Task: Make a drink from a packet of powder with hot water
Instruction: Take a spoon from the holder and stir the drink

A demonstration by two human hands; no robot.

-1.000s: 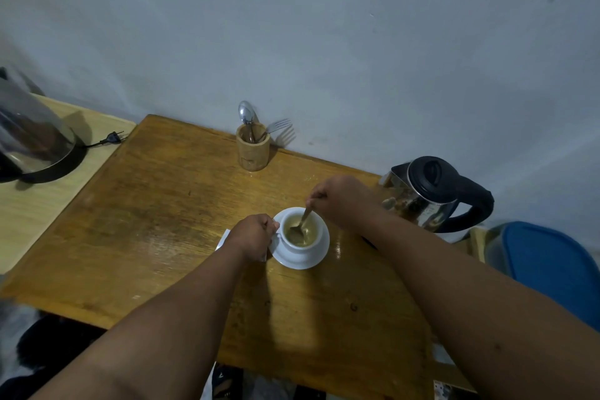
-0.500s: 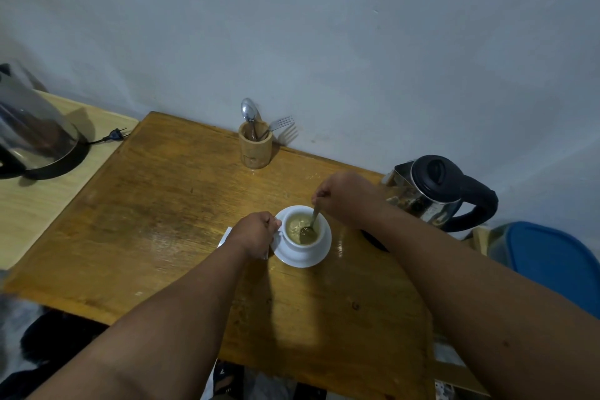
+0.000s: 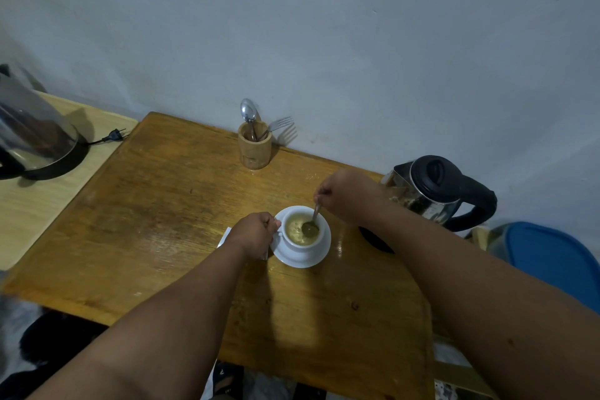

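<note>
spoon in the cup

the white cup (image 3: 303,239) sits on a saucer (image 3: 293,258) on the wood surface (image 3: 162,204). the left hand (image 3: 255,234) grips the cup's handle. the right hand (image 3: 347,193) pinches a spoon (image 3: 312,222) dipped in the drink. the kettle (image 3: 435,191) stands right of the cup.

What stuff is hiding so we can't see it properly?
Head view:
- White packet: mostly under the left hand.
- Cup handle: covered by that hand's fingers.
- Spoon bowl: sunk in the drink.
- Steel kettle base: behind the right hand and forearm.
- Second kettle: cut off by the left edge.
</note>
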